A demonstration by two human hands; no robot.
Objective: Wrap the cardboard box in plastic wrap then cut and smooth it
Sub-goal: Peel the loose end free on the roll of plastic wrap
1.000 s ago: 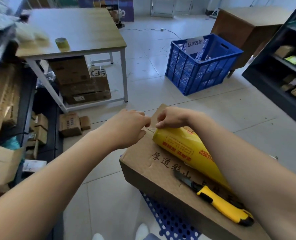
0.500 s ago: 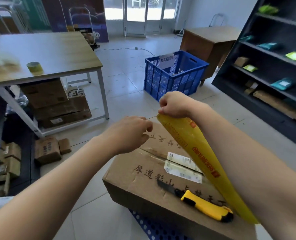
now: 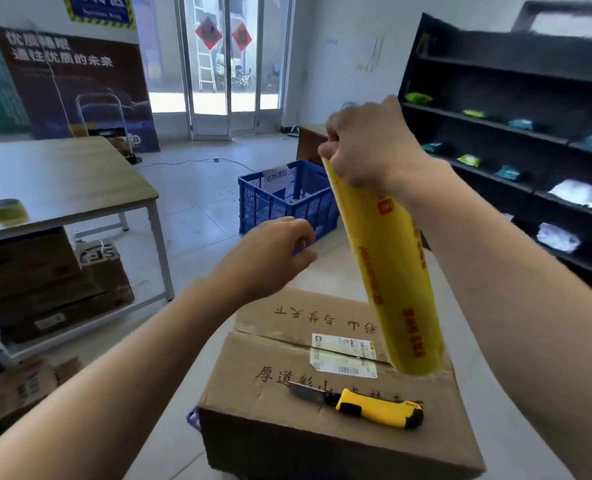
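A brown cardboard box [image 3: 280,355] with a shipping label stands low in front of me. On its top lies a yellow utility knife [image 3: 374,407], blade out and pointing left. My right hand [image 3: 367,143] grips the top end of a yellow plastic wrap roll [image 3: 391,271], which hangs tilted above the box's right side with its lower end just over the lid. Left of the roll and apart from it, my left hand [image 3: 270,258] hovers with thumb and fingertips pinched together. No clear film shows between them.
A blue crate [image 3: 270,202] stands on the tiled floor beyond the box. At left is a wooden table [image 3: 62,174] with a tape roll [image 3: 7,209] on it and cartons [image 3: 45,289] beneath. Black shelves [image 3: 495,81] line the right wall.
My right hand has raised the roll's end from the box top to nearly upright. My left hand has stayed pinched and is now farther from the roll. The view has tilted up.
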